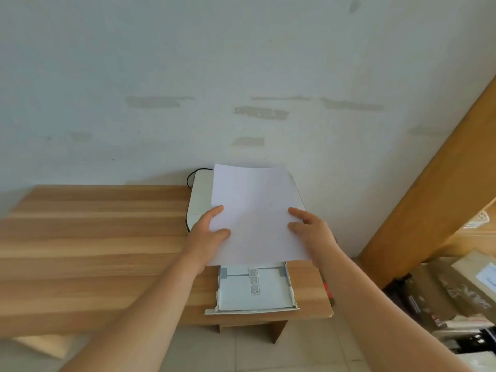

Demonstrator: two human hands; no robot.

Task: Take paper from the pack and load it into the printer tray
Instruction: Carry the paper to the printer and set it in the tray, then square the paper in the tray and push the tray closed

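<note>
Forearms reached in from 7 and 5 o'clock, converging toward the middle. Nearest lay the tray (253, 291), pulled out over the desk (94, 237) edge, bare inside, its long axis running 6 to 12 o'clock. Above it the paper (255, 213) was held by both hands, long axis also 6 to 12, its far edge pointing at the wall (188, 76) and covering most of the printer (200, 202). Left hand (208, 232) pinched the sheet's left edge, thumb and a finger on top, other fingers hidden beneath. Right hand (312, 229) clasped the right edge likewise, two digits spread on top. Boxes (442, 291) sat at 4 o'clock.
</note>
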